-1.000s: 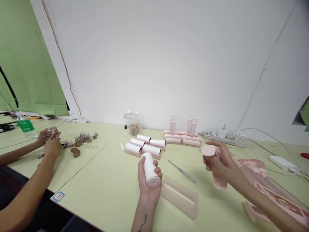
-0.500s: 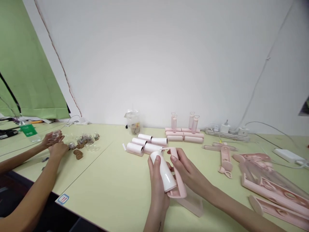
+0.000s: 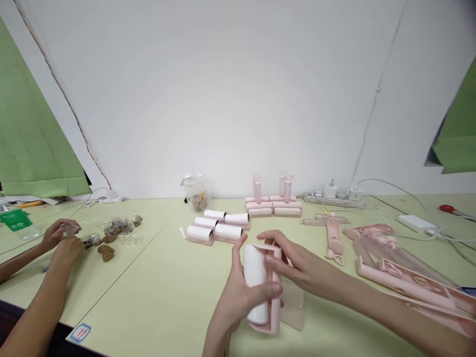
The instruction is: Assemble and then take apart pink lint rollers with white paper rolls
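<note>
A white lint roller sheet roll (image 3: pixel 255 267) stands nearly upright beside a pink lint roller holder (image 3: pixel 274 317), partly set into its frame. My left hand (image 3: pixel 238 300) wraps round both from the left and below, its thumb across the holder's side. At the holder's upper end, my right hand (image 3: pixel 297 260) grips with the thumb in front and fingers behind. Those rear fingers are mostly hidden. Under the hands, a translucent pale pink cover (image 3: pixel 293 307) lies on the table.
Several white rolls (image 3: pixel 199 233) lie ahead to the left. Behind are finished-looking pink rollers (image 3: pixel 260 210) with small upright ones (image 3: pixel 288 188). Pink holder parts (image 3: pixel 405 287) and a power strip (image 3: pixel 334 201) are on the right. A co-worker's hands (image 3: pixel 67 243) handle small clear items at left.
The roll, tilted and apart from the holder's upper end before, now sits upright against its frame. My left thumb has moved from the roll onto the holder. The view has turned slightly right.
</note>
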`<state>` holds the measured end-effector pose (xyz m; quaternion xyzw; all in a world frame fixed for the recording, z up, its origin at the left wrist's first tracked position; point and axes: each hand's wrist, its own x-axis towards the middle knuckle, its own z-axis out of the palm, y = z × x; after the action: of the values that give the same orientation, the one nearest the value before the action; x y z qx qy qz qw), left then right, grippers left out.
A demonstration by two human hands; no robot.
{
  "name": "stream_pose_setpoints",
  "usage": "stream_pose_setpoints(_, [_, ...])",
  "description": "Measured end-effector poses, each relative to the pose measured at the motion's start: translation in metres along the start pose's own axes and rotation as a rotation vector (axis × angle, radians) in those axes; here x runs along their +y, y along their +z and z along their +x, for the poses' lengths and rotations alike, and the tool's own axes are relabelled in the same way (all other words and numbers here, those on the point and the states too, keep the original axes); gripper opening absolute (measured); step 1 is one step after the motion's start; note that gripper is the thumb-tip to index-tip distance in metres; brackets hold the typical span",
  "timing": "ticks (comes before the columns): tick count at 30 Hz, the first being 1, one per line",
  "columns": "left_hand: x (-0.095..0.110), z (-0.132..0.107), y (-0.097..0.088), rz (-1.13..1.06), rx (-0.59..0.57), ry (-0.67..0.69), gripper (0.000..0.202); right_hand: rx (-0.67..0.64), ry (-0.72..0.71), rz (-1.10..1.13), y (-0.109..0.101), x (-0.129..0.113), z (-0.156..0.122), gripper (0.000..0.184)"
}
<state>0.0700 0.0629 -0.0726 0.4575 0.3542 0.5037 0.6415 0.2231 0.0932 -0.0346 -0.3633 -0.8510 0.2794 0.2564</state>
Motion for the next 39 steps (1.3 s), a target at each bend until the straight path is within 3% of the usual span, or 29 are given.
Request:
stream_pose_setpoints(3, [0.006, -0.007, -0.004, 0.195, -0.138, 0.02, 0.076, -0.103, -0.061, -0.158, -0.021, -0.009, -0.01, 0.021])
stream_pose_setpoints(7, [0.005, -0.016, -0.007, 0.448, -0.124, -0.004, 0.083, -0.167, -0.112, -0.551, -0.028, -0.021, -0.02, 0.011])
stream_pose_setpoints(10, [-0.001, -0.02, -0.01, 0.602, -0.134, 0.013, 0.069, -0.262, -0.158, -0.649, -0.022, -0.024, -0.026, 0.009])
stream_pose_setpoints(13, [-0.003, -0.022, -0.012, 0.733, -0.187, 0.001, 0.068, -0.346, -0.138, -0.572, -0.018, -0.022, -0.034, 0.01])
stream_pose_setpoints(16, [-0.001, -0.023, -0.01, 0.7, -0.284, 0.033, 0.056, -0.394, -0.098, -0.463, -0.019, -0.019, -0.041, 0.011])
stream_pose_setpoints(22, [0.005, -0.028, 0.006, 0.585, -0.248, -0.004, 0.041, -0.452, -0.061, -0.279, -0.026, -0.016, -0.046, 0.016])
stream_pose_setpoints(27, [0.004, -0.028, 0.005, 0.551, -0.257, -0.007, 0.04, -0.468, -0.142, -0.253, -0.027, -0.015, -0.043, 0.018])
stream_pose_setpoints(32, [0.003, -0.02, -0.01, 0.507, -0.272, 0.006, 0.05, -0.354, -0.075, -0.382, -0.033, -0.011, -0.039, 0.019])
stream_pose_setpoints(37, [0.003, -0.017, -0.01, 0.639, -0.33, 0.039, 0.047, -0.258, 0.03, -0.184, -0.031, 0.002, -0.038, 0.023])
stream_pose_setpoints(39, [0.0, -0.016, -0.004, 0.577, -0.291, 0.046, 0.049, -0.161, 0.066, -0.043, -0.026, 0.009, -0.04, 0.025])
